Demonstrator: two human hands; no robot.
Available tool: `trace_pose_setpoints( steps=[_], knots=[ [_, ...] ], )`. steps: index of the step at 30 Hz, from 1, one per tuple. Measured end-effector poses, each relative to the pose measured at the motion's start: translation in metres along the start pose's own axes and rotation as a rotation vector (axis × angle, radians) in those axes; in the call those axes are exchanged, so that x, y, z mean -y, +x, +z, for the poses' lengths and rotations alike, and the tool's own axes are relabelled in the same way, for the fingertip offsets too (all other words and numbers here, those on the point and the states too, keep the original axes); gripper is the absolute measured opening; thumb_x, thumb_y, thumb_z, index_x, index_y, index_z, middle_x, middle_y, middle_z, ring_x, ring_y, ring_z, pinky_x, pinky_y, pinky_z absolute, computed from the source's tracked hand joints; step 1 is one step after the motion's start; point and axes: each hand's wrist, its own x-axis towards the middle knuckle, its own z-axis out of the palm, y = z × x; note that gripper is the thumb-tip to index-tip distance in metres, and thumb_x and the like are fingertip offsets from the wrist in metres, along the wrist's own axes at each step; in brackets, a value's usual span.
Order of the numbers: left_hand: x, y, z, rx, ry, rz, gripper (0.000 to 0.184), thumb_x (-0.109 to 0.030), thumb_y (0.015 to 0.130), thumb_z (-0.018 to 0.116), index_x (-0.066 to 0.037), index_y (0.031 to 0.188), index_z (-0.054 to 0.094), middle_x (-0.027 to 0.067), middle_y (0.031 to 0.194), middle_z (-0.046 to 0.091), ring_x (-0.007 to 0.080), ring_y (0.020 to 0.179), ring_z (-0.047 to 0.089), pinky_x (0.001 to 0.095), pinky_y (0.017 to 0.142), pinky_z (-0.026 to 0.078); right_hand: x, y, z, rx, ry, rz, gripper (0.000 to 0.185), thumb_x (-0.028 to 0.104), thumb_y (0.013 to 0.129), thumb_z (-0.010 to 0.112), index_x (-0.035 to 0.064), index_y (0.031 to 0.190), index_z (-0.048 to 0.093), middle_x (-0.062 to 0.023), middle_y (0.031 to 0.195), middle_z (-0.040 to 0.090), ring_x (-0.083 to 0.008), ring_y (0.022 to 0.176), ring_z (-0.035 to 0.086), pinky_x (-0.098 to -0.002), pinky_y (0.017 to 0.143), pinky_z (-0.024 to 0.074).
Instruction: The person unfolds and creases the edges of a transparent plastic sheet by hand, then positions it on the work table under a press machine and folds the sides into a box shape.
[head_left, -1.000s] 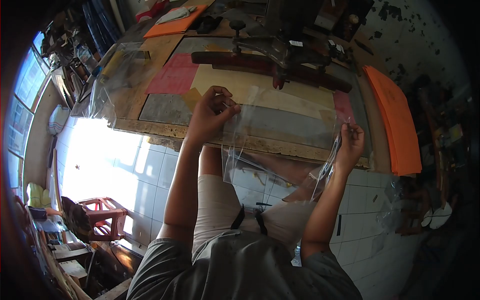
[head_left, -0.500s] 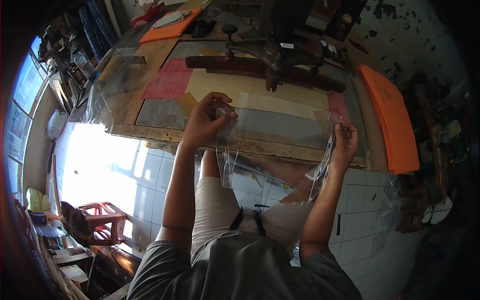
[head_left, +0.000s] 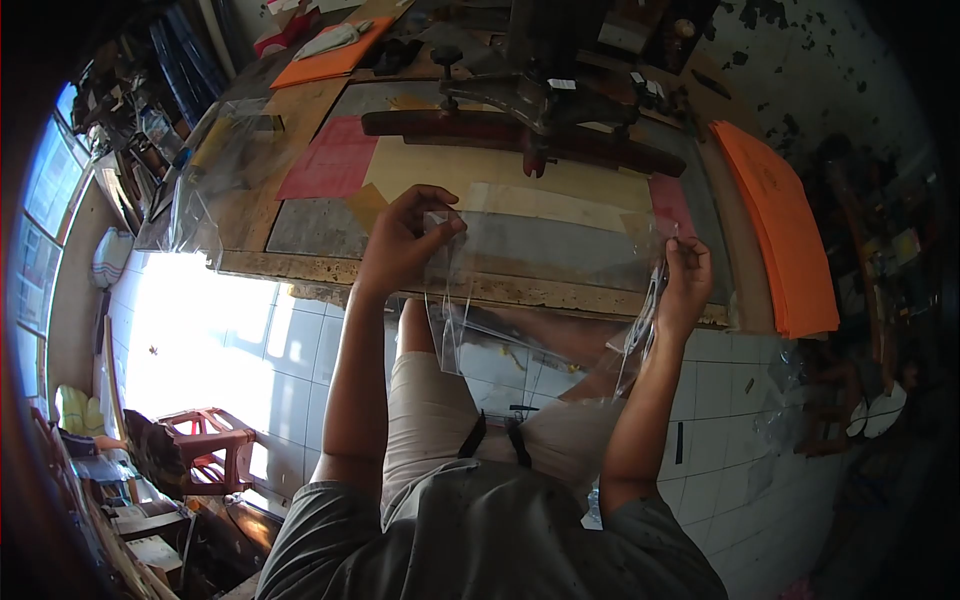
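Note:
A clear, folded plastic sheet (head_left: 453, 325) is stretched between my two hands over the table's front edge, its lower part hanging above my lap. My left hand (head_left: 408, 240) pinches its upper left corner between thumb and fingers. At the upper right corner, my right hand (head_left: 688, 275) grips the same plastic, which bunches in shiny creases below the fingers. Through the film I see the worktable's grey surface and a cream sheet (head_left: 430, 165) with red patches (head_left: 325, 160) at its ends. Beyond my hands, a dark red bar (head_left: 450, 128) hangs from a metal bracket (head_left: 545, 100).
A stack of orange sheets (head_left: 775, 230) lies on the table's right side. Another orange piece (head_left: 318, 60) with a pale glove-like item sits at the back left. Crumpled clear plastic (head_left: 190, 225) drapes over the left corner. A red stool (head_left: 215, 450) stands on the tiled floor.
The view has shifted slightly. The plastic's left edge has moved a little and stands more upright by my left hand; both hands keep their hold in nearly the same place.

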Motion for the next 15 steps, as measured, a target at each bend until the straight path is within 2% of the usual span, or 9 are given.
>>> trace_pose_setpoints(
  steps=[4, 7, 15],
  knots=[
    [0.004, 0.002, -0.001, 0.004, 0.008, -0.013, 0.036, -0.018, 0.089, 0.082, -0.003, 0.118, 0.066, 0.0033, 0.103, 0.074, 0.0005, 0.069, 0.057, 0.0206, 0.065, 0.047, -0.002, 0.001, 0.000, 0.002, -0.011, -0.016, 0.016, 0.011, 0.099, 0.071, 0.0048, 0.110, 0.061, -0.0010, 0.098, 0.066, -0.0068, 0.083, 0.060, -0.0248, 0.071, 0.0496],
    [-0.007, 0.001, -0.004, 0.060, 0.100, -0.066, 0.035, -0.012, 0.094, 0.077, 0.000, 0.122, 0.061, 0.0090, 0.111, 0.070, 0.0100, 0.093, 0.069, 0.0240, 0.077, 0.056, -0.005, 0.002, -0.001, -0.018, -0.051, -0.046, 0.016, 0.011, 0.099, 0.071, 0.0047, 0.110, 0.061, -0.0010, 0.098, 0.066, -0.0070, 0.083, 0.060, -0.0250, 0.071, 0.0497],
    [-0.005, 0.002, -0.004, 0.068, 0.068, -0.031, 0.034, -0.011, 0.093, 0.077, 0.000, 0.121, 0.061, 0.0081, 0.110, 0.070, 0.0091, 0.095, 0.069, 0.0233, 0.077, 0.056, -0.004, 0.003, -0.001, -0.010, -0.081, -0.063, 0.017, 0.012, 0.099, 0.072, 0.0044, 0.109, 0.061, -0.0009, 0.095, 0.065, -0.0073, 0.081, 0.059, -0.0250, 0.070, 0.0497]
  ],
)
